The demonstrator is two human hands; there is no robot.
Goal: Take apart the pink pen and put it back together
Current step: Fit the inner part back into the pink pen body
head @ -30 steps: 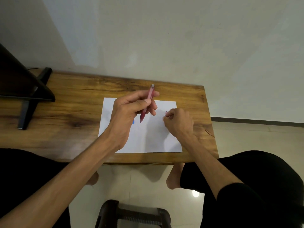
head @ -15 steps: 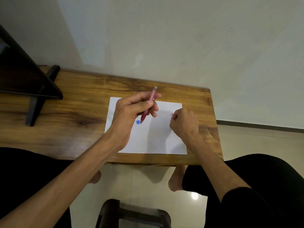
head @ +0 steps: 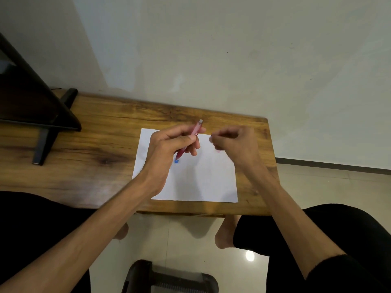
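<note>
Left hand (head: 167,149) grips pink pen (head: 191,138) tilted above paper (head: 203,178), near tabletop (head: 84,157) far edge. Right hand (head: 234,142) fingers curled; contents cannot be determined. Blue bit (head: 176,161) on paper.

This looks like a plain room in a home, set up as a modest desk corner. A wooden table (head: 88,157) with strong grain and a rough edge fills the middle of the frame, pushed against a bare, pale painted wall (head: 232,60) with faint marks. At the upper left a dark stand (head: 48,123) rests on the tabletop. A white sheet of paper (head: 203,180) lies at centre. Below, glossy light floor tiles (head: 182,240) reflect a lamp, bare feet (head: 224,235) rest on them, and a dark stool (head: 169,278) sits at the bottom edge.
</note>
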